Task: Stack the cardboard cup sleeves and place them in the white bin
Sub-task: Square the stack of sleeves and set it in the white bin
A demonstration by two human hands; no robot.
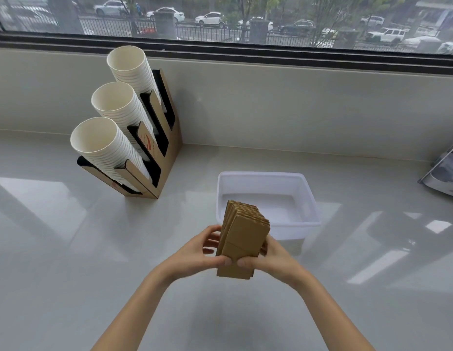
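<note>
A stack of several flat brown cardboard cup sleeves (243, 236) stands on edge between both hands, above the counter and just in front of the white bin (309, 196). My left hand (202, 252) grips the stack's left side, thumb across the front. My right hand (271, 257) grips the right side, its thumb meeting the left one low on the front sleeve. The stack's upper part overlaps the bin's near left wall in view. The bin is rectangular, white plastic, and its visible inside holds nothing.
A cardboard cup holder (164, 158) with three tilted stacks of white paper cups (104, 145) stands at the left, near the wall. A grey object (445, 173) lies at the right edge. A pale glossy counter (68, 236) runs under a window.
</note>
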